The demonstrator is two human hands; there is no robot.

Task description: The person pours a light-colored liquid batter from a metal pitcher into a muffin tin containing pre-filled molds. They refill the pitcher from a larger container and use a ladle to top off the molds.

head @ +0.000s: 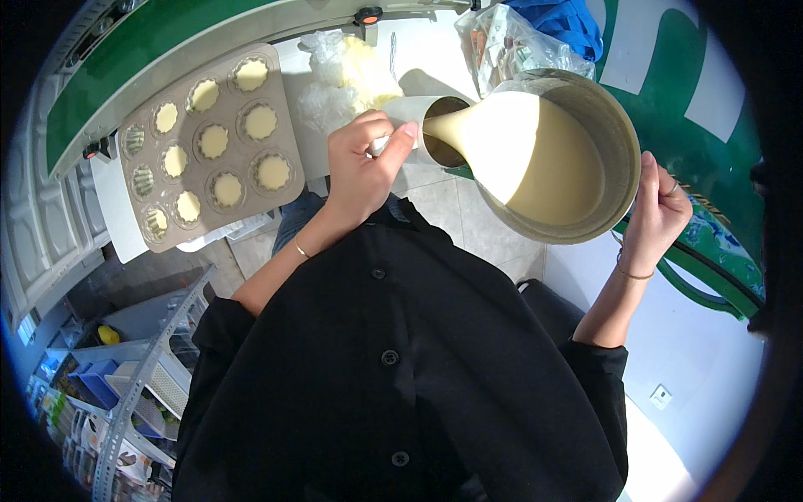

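Note:
My left hand (367, 166) grips the handle of a white cup (409, 112), which is tipped with its mouth towards the right. A large metal bowl (618, 119) is tilted to the left, and my right hand (665, 207) holds it by its right rim. Pale yellow batter (558, 166) runs from the bowl's lip into the cup in a wide stream. To the left sits a muffin pan (194, 164) holding fluted metal tins. Most tins contain pale batter; two on the left side (143, 181) show bare metal, and a corner tin (156, 223) is partly in shadow.
Behind the cup lies crumpled clear plastic with something yellow (361, 69). A clear plastic bag (514, 47) and a blue bag (564, 28) stand at the back. At lower left is a metal shelf rack (135, 389) with baskets. A green curved panel (157, 69) borders the table.

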